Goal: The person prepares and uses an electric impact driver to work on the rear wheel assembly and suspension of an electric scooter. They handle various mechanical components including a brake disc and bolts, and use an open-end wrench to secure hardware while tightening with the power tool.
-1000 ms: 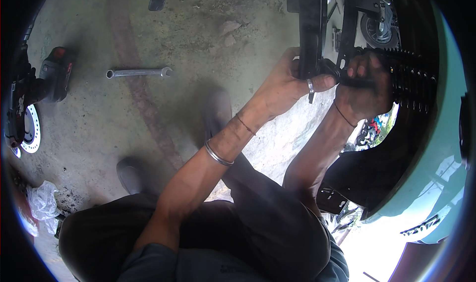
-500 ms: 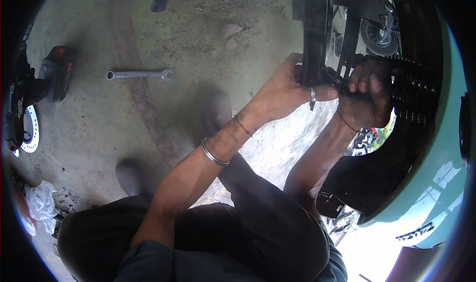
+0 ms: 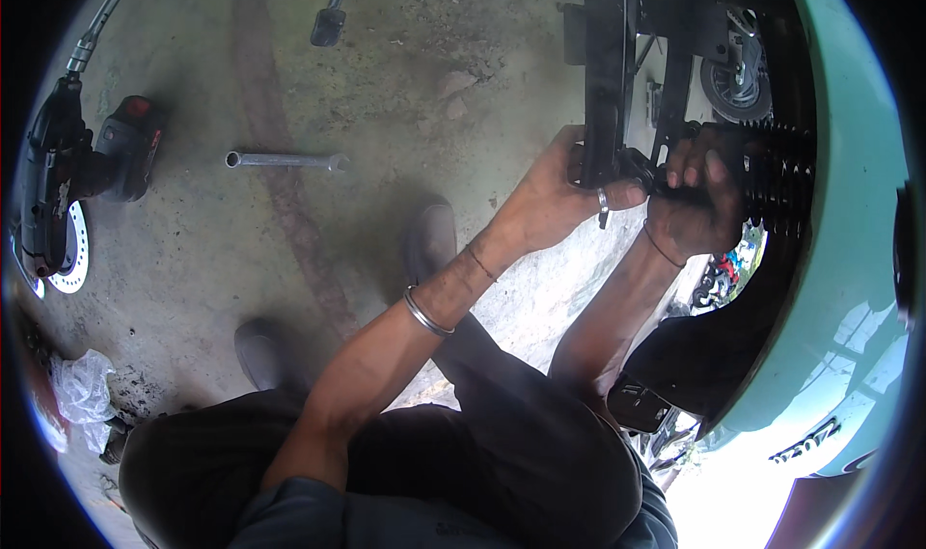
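Note:
My left hand (image 3: 559,199) is closed round the lower end of an upright black metal bar (image 3: 605,76), thumb in front, most fingers hidden behind it. Close by on the right, my right hand (image 3: 696,206) is curled round the near end of a black shock absorber; what lies inside the fist is mostly hidden. The coil springs (image 3: 783,178) run from that fist toward a pale green vehicle body panel (image 3: 854,250). Between my hands shows a small dark joint (image 3: 637,166), too dim to make out.
On the floor at left lie a combination wrench (image 3: 286,161), a black power tool with its battery (image 3: 133,149), a perforated brake disc (image 3: 77,250) and crumpled clear plastic (image 3: 83,395). A black pedal-like piece (image 3: 329,26) is at the top. A wheel (image 3: 735,88) stands beyond the bar.
The view has shifted slightly, so the floor items appear further right and the green panel further left. Both hands keep their holds, with no clear movement against the parts.

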`<action>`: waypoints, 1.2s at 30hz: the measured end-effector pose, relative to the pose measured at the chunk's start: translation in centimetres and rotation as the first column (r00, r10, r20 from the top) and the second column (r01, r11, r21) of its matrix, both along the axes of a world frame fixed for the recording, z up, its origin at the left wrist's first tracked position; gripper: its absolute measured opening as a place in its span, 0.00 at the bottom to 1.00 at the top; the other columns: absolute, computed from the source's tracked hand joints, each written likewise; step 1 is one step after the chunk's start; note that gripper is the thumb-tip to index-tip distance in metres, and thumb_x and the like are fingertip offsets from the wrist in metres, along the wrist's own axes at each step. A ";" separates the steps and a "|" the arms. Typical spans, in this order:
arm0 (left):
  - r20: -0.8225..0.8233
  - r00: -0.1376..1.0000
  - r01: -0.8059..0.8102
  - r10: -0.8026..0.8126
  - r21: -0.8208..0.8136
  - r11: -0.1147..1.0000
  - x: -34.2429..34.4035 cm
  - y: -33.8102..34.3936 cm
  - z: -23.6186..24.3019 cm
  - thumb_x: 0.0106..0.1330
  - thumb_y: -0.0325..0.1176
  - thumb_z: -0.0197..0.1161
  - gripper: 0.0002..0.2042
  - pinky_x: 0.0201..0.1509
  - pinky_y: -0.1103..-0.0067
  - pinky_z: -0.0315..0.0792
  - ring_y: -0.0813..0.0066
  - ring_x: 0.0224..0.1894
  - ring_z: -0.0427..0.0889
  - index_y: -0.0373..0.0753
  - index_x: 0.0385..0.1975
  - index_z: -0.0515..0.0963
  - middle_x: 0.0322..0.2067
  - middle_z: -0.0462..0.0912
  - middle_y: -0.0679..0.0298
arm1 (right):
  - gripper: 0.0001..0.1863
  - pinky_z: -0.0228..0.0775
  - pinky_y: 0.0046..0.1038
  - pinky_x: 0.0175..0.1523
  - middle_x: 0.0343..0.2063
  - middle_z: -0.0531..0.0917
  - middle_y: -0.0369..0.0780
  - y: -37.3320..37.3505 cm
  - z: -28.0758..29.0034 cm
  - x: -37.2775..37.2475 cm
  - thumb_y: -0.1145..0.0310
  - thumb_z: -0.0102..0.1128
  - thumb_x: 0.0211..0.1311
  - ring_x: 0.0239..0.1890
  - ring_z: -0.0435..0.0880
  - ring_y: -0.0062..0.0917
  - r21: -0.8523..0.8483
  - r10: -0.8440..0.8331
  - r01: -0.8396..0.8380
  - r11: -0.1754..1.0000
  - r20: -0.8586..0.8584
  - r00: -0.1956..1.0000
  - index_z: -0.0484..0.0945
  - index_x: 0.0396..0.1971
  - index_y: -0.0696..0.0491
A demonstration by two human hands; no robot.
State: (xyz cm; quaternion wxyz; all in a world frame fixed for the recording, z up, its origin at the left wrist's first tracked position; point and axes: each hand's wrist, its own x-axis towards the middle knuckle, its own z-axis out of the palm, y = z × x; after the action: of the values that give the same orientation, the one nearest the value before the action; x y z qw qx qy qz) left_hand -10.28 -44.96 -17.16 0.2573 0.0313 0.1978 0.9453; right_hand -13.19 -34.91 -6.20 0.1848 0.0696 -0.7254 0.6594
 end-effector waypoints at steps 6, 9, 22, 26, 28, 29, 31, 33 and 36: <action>-0.032 0.999 -0.025 0.023 -0.080 0.996 -0.2 0.1 -0.4 0.56 0.44 0.75 0.40 0.51 0.75 0.75 0.70 0.44 0.81 0.25 0.57 0.59 0.39 0.81 0.54 | 0.07 0.68 0.31 0.40 0.25 0.73 0.39 -1.3 -0.1 1.3 0.70 0.57 0.62 0.28 0.73 0.25 0.006 -0.192 0.193 0.981 0.102 0.976 0.73 0.29 0.58; -0.262 0.885 -0.462 0.385 -0.602 0.651 1.2 -0.8 2.2 0.49 0.43 0.79 0.39 0.49 0.70 0.76 0.64 0.45 0.79 0.31 0.54 0.63 0.43 0.73 0.54 | 0.14 0.73 0.33 0.45 0.31 0.78 0.43 -0.3 -0.4 2.4 0.63 0.59 0.65 0.35 0.79 0.29 0.215 -0.275 0.263 0.940 0.028 0.961 0.75 0.38 0.61; -0.624 0.781 -0.585 0.000 -0.732 0.348 2.8 -1.5 5.6 0.70 0.32 0.55 0.11 0.24 0.64 0.76 0.51 0.26 0.82 0.31 0.43 0.65 0.34 0.76 0.48 | 0.06 0.67 0.30 0.32 0.24 0.74 0.40 -0.4 0.9 0.7 0.74 0.59 0.56 0.26 0.71 0.27 -0.077 -0.088 0.087 0.993 -0.013 0.996 0.75 0.33 0.59; -0.536 0.831 -0.491 -0.150 -0.833 0.254 2.3 -1.4 6.8 0.74 0.37 0.50 0.13 0.19 0.63 0.73 0.50 0.16 0.79 0.30 0.35 0.68 0.20 0.77 0.46 | 0.06 0.67 0.30 0.32 0.23 0.73 0.40 -0.6 0.4 0.8 0.75 0.59 0.56 0.25 0.71 0.27 -0.289 -0.419 0.420 0.860 0.069 0.905 0.75 0.33 0.60; -0.494 0.856 -0.444 -0.154 -0.853 0.274 1.9 -1.4 6.8 0.74 0.38 0.49 0.14 0.18 0.63 0.71 0.50 0.16 0.79 0.31 0.31 0.70 0.16 0.76 0.49 | 0.07 0.67 0.31 0.32 0.22 0.72 0.40 -1.5 1.1 0.7 0.76 0.60 0.55 0.24 0.71 0.27 -0.198 -0.397 0.397 0.896 0.040 0.917 0.75 0.34 0.61; -0.473 0.867 -0.420 -0.156 -0.862 0.283 1.7 -1.3 6.9 0.74 0.38 0.49 0.15 0.18 0.63 0.71 0.50 0.15 0.79 0.31 0.30 0.71 0.13 0.75 0.50 | 0.08 0.67 0.31 0.32 0.21 0.72 0.40 -1.9 1.5 0.6 0.76 0.60 0.55 0.23 0.71 0.27 -0.151 -0.386 0.385 0.911 0.024 0.922 0.75 0.34 0.61; -0.448 0.879 -0.396 -0.162 -0.876 0.275 1.4 -1.2 7.0 0.75 0.39 0.49 0.18 0.17 0.64 0.70 0.50 0.15 0.79 0.32 0.26 0.72 0.11 0.75 0.50 | 0.08 0.67 0.30 0.31 0.21 0.73 0.40 -2.2 2.3 0.6 0.77 0.61 0.55 0.23 0.72 0.27 0.019 -0.215 0.216 0.976 -0.044 0.976 0.76 0.35 0.61; -0.438 0.890 -0.387 -0.123 -0.870 0.305 1.4 -1.0 7.0 0.75 0.40 0.49 0.18 0.17 0.64 0.70 0.50 0.15 0.79 0.31 0.27 0.71 0.12 0.75 0.49 | 0.08 0.68 0.30 0.31 0.22 0.74 0.41 -1.9 1.8 0.5 0.78 0.61 0.55 0.23 0.72 0.27 0.054 -0.215 0.221 0.974 -0.099 0.972 0.77 0.35 0.62; -0.534 0.845 -0.510 -0.011 -0.813 0.279 1.9 -0.3 6.4 0.75 0.40 0.49 0.18 0.17 0.65 0.69 0.51 0.14 0.78 0.30 0.27 0.71 0.12 0.75 0.49 | 0.07 0.69 0.30 0.30 0.23 0.76 0.41 -1.8 1.5 0.3 0.78 0.62 0.55 0.23 0.73 0.27 0.054 -0.179 0.188 0.981 -0.144 0.973 0.78 0.34 0.62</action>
State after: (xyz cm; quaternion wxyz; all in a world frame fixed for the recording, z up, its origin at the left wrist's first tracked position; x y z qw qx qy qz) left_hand -8.36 -45.29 -10.79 0.0171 0.0564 0.7611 0.6460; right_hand -12.94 -36.73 -4.65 0.2925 0.0540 -0.7359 0.6082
